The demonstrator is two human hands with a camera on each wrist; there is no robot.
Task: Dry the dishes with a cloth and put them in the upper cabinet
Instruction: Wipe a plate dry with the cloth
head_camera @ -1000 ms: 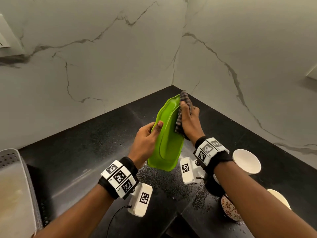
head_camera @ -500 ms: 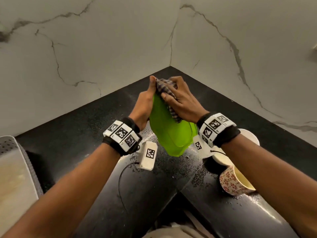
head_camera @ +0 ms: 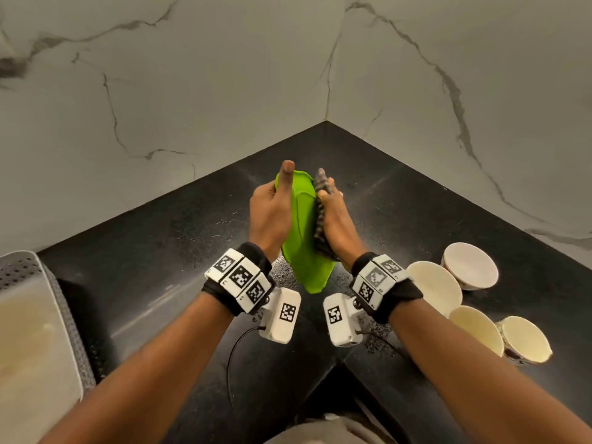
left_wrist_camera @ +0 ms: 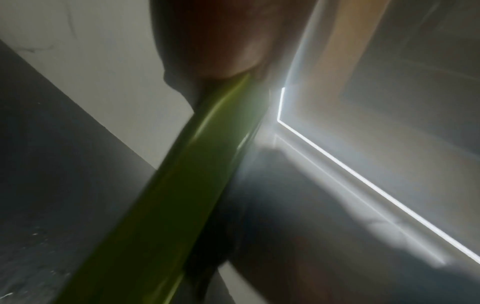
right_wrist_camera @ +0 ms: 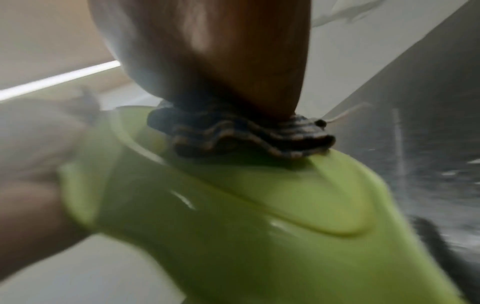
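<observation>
Over the desk (head_camera: pixel 166 251), our left hand (head_camera: pixel 270 216) grips the light, stiff, wet-slick green plate (head_camera: pixel 304 238) by its rim while our right hand (head_camera: pixel 336 225) presses the soft cloth (head_camera: pixel 320 219) against its face.

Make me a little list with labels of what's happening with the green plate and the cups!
plate: green plate, held up on edge above the black counter
left hand: holds the plate, thumb up along its rim
right hand: presses a checked cloth against the plate
cups: four cups on the counter to the right
step: drying, nothing put away yet
</observation>
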